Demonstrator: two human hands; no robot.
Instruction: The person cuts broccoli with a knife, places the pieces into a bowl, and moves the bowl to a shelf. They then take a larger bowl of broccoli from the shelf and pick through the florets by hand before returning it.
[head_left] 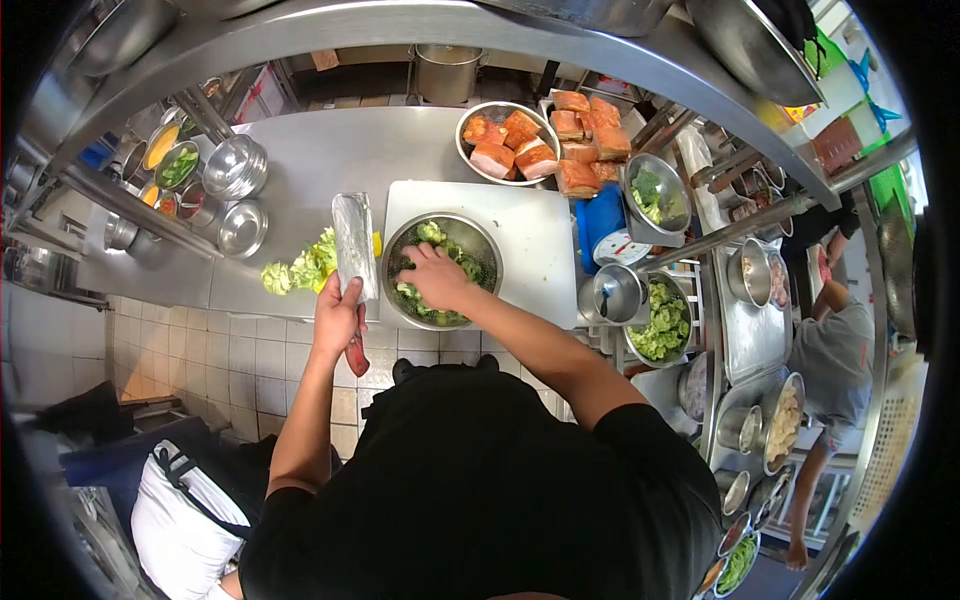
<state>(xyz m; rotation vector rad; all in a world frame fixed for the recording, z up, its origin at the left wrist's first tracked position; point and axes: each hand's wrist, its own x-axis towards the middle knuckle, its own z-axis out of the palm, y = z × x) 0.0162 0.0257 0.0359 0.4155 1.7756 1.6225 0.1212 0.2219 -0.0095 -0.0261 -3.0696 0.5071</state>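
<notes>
My left hand [338,318] is closed round the reddish handle of a cleaver [355,240], whose broad blade points away from me above the counter. Pale green broccoli trimmings [303,268] lie beside and partly behind the blade. A metal colander [492,262] with cut broccoli florets [433,232] stands on a white cutting board [540,240]. Inside it, my right hand [435,278] rests on the florets with its fingers spread. The fingertips are partly lost among the broccoli. Something yellow shows just behind the cleaver blade.
A bowl [460,132] of pork chunks and more stacked pork blocks [590,130] sit behind the board. At right are a scale [615,247], bowls of greens [662,325] and a rail. Steel bowls [236,168] stand left; a shelf [480,40] hangs overhead. A co-worker [835,335] stands right.
</notes>
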